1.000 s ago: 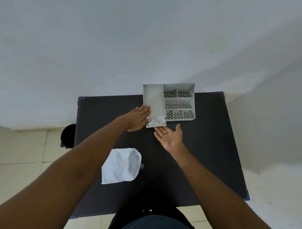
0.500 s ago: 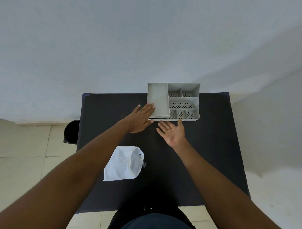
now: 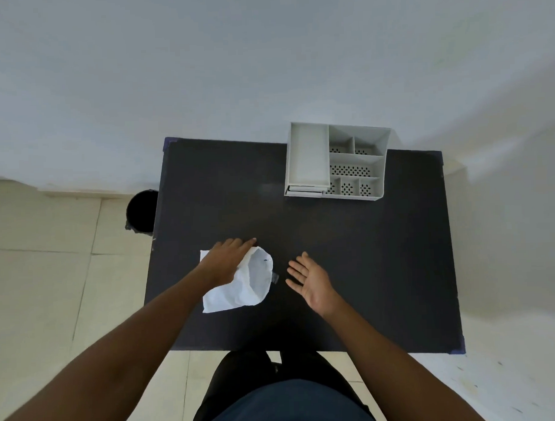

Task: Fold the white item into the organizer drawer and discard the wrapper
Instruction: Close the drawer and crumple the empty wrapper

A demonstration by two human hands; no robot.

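Left hand point(image 3: 228, 263) flat on wrapper point(image 3: 245, 287), grip spread; right hand point(image 3: 310, 280) beside, open, empty; organizer point(image 3: 337, 164) well beyond.

The black table point(image 3: 382, 269) bears a grey organizer point(image 3: 337, 162) and a crumpled white wrapper point(image 3: 244, 287).

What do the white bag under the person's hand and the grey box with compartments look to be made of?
The white bag looks like thin plastic film: slightly see-through at its open end, crinkled, faintly glossy. It might be waxy paper; the view leaves that open. The grey box looks like rigid moulded plastic with a matte finish: thin straight walls, even colour, and neat rows of punched holes in its compartment floors.
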